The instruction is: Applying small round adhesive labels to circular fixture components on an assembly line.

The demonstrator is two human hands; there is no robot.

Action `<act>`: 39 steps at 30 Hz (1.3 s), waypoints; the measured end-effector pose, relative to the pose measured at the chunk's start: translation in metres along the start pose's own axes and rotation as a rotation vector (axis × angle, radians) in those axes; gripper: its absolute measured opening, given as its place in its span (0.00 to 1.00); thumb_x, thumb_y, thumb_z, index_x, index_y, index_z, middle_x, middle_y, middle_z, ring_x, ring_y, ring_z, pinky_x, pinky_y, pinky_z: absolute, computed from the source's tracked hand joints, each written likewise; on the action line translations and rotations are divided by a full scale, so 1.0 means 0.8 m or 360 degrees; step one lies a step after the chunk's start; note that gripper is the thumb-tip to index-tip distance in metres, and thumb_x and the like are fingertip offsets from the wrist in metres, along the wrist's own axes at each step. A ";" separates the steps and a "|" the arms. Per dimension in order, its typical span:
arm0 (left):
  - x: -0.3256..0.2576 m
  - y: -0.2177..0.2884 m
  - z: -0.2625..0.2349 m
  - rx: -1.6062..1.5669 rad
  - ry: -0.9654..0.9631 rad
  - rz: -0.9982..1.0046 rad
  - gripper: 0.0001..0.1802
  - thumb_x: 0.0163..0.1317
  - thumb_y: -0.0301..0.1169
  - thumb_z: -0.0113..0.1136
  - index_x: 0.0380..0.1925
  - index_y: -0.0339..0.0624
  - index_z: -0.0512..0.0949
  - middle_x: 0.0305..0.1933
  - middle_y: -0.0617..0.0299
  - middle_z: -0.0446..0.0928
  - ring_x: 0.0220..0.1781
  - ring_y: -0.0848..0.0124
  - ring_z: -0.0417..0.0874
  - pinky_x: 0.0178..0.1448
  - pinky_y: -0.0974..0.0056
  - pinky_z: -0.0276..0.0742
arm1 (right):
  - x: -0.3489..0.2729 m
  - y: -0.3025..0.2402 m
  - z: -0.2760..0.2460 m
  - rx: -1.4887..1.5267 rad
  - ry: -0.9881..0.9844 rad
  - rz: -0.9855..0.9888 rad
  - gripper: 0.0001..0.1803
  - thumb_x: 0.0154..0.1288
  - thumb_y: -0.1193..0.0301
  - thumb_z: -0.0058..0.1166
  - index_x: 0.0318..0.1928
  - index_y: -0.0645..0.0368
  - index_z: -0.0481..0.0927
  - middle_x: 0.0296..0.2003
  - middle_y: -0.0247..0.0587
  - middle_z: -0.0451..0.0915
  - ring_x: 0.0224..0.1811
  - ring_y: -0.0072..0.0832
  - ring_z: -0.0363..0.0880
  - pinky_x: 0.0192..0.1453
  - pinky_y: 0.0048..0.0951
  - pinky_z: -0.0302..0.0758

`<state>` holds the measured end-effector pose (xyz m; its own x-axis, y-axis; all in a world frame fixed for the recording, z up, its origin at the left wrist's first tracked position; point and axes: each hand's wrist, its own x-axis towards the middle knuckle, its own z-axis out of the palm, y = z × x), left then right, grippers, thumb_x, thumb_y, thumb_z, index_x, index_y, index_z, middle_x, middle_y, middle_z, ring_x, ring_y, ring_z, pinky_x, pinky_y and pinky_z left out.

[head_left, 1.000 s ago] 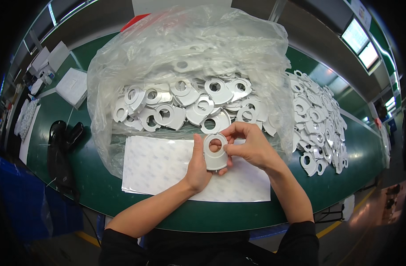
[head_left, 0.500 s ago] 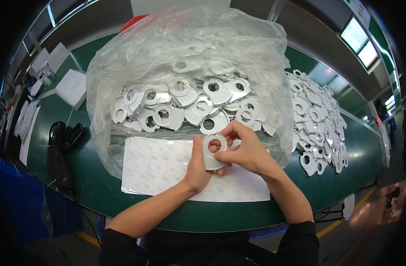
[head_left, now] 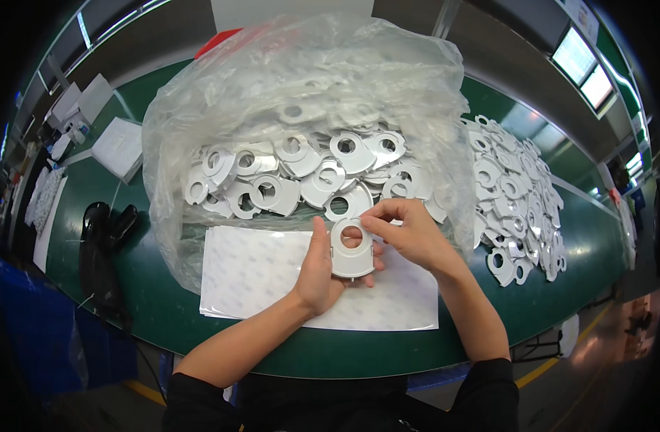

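A white plastic part (head_left: 353, 265) with a round hole and a rounded lower end lies in my left hand (head_left: 318, 277), whose thumb runs along its left edge and whose fingers pass behind it. At the ring's upper right rim, the thumb and forefinger of my right hand (head_left: 416, 234) are pinched together; whether something thin is between them is too small to tell. Below both hands lies a stack of white sheets (head_left: 261, 277) with a faint pattern. Just beyond it, a heap of similar white parts (head_left: 279, 193) spills from the mouth of a clear plastic bag (head_left: 301, 72).
Another heap of white parts (head_left: 513, 191) covers the right side of the green table (head_left: 301, 356). On the left lie a black handheld device (head_left: 99, 252) and a white box (head_left: 119, 147). Something red (head_left: 218, 42) shows behind the bag.
My right thumb and forefinger have moved from the middle of the part to its upper right rim. The part now faces up more fully in my left hand.
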<state>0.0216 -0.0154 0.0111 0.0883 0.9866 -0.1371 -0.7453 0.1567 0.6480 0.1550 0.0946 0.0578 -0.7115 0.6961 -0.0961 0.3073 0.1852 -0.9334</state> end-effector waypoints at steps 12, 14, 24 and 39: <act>-0.001 0.102 -0.059 0.3248 0.0878 0.1322 0.23 0.49 0.18 0.54 0.49 0.37 0.73 0.53 0.51 0.73 0.55 0.53 0.70 0.57 0.54 0.65 | -0.038 0.004 -0.212 -0.0790 0.1957 -0.0298 0.19 0.63 0.66 0.54 0.53 0.58 0.74 0.36 0.36 0.78 0.37 0.22 0.73 0.40 0.25 0.71; -0.004 0.109 -0.069 0.3376 0.0909 0.1313 0.23 0.48 0.16 0.52 0.49 0.38 0.73 0.53 0.52 0.73 0.56 0.54 0.69 0.59 0.54 0.64 | -0.045 0.008 -0.223 -0.1398 0.2300 -0.0118 0.24 0.61 0.67 0.55 0.58 0.58 0.70 0.47 0.46 0.76 0.48 0.31 0.73 0.52 0.33 0.70; -0.012 0.117 -0.055 0.3379 0.1064 0.1134 0.20 0.46 0.19 0.61 0.42 0.38 0.73 0.36 0.56 0.73 0.44 0.61 0.75 0.47 0.59 0.68 | -0.021 -0.023 -0.038 -0.0763 0.0471 -0.0741 0.11 0.54 0.76 0.58 0.41 0.60 0.80 0.34 0.41 0.80 0.36 0.32 0.78 0.42 0.30 0.72; -0.005 0.081 -0.025 0.0316 0.0350 0.0326 0.12 0.62 0.40 0.55 0.32 0.43 0.75 0.52 0.53 0.74 0.47 0.70 0.76 0.49 0.67 0.73 | -0.016 0.009 0.030 -0.1094 -0.0292 -0.0458 0.22 0.47 0.74 0.64 0.45 0.63 0.73 0.40 0.45 0.74 0.46 0.43 0.72 0.50 0.36 0.70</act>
<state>-0.0397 -0.0101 0.0387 -0.2101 0.9686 -0.1331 -0.5878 -0.0164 0.8088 0.1513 0.0707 0.0439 -0.8981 0.4399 0.0060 0.3753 0.7732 -0.5112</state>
